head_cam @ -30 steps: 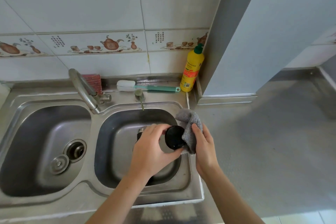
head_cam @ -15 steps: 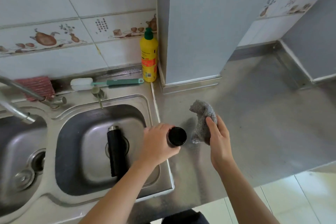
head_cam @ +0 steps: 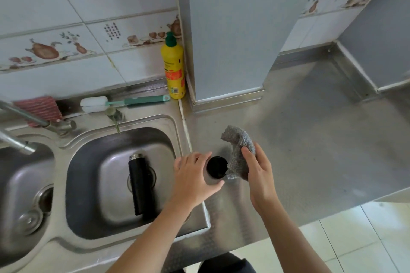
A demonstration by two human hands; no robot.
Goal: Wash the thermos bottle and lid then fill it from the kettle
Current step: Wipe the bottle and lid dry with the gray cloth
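Left hand (head_cam: 193,176): we curl our fingers round the black lid (head_cam: 217,167), held just above the counter (head_cam: 310,150), beside the sink's right edge.
Right hand (head_cam: 258,169): pinching a bunched grey cloth (head_cam: 238,157) that touches the lid's rim.
Bottle (head_cam: 139,184): lies on its side, uncapped, in the right basin (head_cam: 93,184).
Progress: we judge lid wiping underway; bottle wash unclear; filling left, no kettle in view.
Count: one lid, one bottle, one cloth, two basins, one yellow soap bottle (head_cam: 173,66), one brush (head_cam: 124,103).
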